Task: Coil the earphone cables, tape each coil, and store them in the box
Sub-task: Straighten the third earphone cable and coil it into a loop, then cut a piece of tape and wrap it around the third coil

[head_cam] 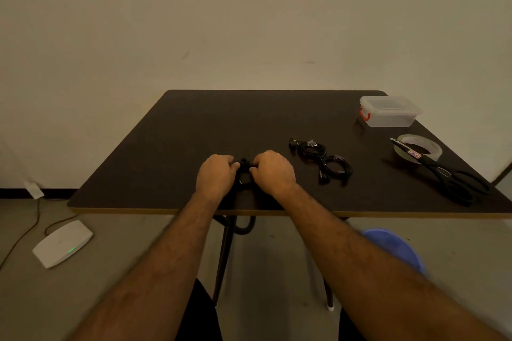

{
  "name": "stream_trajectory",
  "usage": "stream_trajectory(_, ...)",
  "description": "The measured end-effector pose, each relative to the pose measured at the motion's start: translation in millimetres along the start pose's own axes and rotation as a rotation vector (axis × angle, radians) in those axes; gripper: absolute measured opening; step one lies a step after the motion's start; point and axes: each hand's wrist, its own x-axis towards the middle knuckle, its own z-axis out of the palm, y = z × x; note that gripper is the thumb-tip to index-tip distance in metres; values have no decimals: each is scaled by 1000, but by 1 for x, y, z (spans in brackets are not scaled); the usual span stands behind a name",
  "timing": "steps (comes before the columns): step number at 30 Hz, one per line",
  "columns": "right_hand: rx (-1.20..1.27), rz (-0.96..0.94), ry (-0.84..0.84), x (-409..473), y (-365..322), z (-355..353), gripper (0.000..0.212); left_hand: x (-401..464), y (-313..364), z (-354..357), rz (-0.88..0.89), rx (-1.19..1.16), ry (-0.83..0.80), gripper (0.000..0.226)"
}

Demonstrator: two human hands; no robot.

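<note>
Both hands — my left hand (217,174) and right hand (273,173) — pinch the cable (243,176) between them near the table (166,147) edge to keep its loops gathered, while two coils (324,159) wait beside the tape (417,150), box (389,111) closed beyond.

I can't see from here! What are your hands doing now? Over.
Left hand and right hand both gripping one black cable, mid-coil. Two coils wait right. Box lidded; tape, scissors untouched. Nothing blocking.
</note>
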Motion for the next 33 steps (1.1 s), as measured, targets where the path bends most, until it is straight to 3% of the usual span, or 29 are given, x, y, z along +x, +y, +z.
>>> stream_trajectory(3, 15, 8, 14, -1, -1, 2, 23, -4, -6, 3, 11, -62, 74, 27)
stream_trajectory(26, 243, 16, 13, 0, 10, -4, 25, -1, -14, -8, -75, -347, -5, 29)
stream_trajectory(33, 390, 50, 73, -4, 16, -10, 25, -2, -7, -14, -94, -377, 68, 30)
